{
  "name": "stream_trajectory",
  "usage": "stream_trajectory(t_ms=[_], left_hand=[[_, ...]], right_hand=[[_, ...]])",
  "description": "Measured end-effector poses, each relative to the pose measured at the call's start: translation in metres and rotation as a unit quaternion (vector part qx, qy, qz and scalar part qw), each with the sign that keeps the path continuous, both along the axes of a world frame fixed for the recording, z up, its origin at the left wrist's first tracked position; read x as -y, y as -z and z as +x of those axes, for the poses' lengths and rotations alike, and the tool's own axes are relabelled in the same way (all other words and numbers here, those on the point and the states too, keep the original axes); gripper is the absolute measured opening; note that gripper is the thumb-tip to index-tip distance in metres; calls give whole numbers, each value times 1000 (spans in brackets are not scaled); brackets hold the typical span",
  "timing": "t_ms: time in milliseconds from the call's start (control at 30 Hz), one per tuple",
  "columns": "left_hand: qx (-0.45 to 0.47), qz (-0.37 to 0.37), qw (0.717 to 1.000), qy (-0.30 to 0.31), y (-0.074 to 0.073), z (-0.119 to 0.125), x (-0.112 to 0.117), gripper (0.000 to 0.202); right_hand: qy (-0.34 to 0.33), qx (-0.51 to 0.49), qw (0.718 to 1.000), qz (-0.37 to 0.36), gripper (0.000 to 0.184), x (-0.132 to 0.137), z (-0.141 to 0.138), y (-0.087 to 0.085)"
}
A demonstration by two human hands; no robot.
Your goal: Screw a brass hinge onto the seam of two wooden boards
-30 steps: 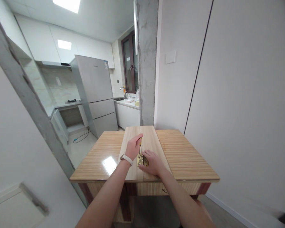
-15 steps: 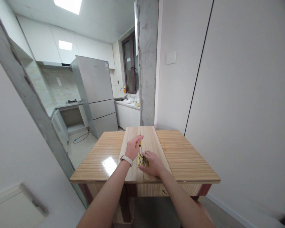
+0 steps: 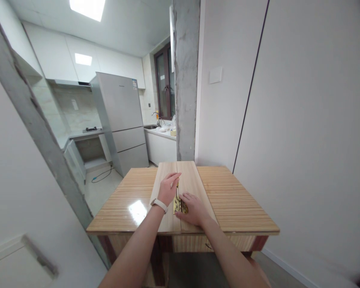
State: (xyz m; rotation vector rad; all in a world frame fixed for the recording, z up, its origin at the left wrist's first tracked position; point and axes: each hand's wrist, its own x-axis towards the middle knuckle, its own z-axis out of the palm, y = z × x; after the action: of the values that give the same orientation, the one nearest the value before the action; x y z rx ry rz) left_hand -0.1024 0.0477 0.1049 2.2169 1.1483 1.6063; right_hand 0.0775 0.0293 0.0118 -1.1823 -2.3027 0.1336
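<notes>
Two pale wooden boards lie side by side, the left board [image 3: 169, 222] and the right board [image 3: 189, 172], with a narrow seam between them. A brass-coloured hinge [image 3: 177, 205] rests across the seam near the front. My left hand [image 3: 168, 189] is closed round the yellow handle of a screwdriver [image 3: 177, 184], mostly hidden by the fingers. The screwdriver stands roughly upright, its thin shaft reaching down to the far edge of the hinge. From the right, my right hand [image 3: 195, 209] holds the hinge, thumb at its near edge and fingers at its far edge, covering part of it.
The boards lie on a striped wooden table [image 3: 237, 200] with a drawer below. Behind it rises a bare concrete pillar [image 3: 186, 88]. A grey fridge [image 3: 123, 108] and a sink counter [image 3: 160, 142] stand further back. A white wall [image 3: 303, 120] is on the right.
My left hand has shifted slightly and its fingers have turned over the screwdriver handle. My right hand stays on the hinge. The view has tilted up a little.
</notes>
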Motion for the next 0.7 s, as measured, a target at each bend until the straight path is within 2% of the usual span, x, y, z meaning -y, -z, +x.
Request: stream_trajectory(t_ms=[233, 700], left_hand=[[19, -12, 1000, 17, 5, 1, -3, 35], [18, -14, 1000, 14, 2, -3, -1, 31]], right_hand=[[6, -3, 1000, -1, 77, 2, -1, -3], [2, 1, 1000, 1, 77, 2, 1, -1]])
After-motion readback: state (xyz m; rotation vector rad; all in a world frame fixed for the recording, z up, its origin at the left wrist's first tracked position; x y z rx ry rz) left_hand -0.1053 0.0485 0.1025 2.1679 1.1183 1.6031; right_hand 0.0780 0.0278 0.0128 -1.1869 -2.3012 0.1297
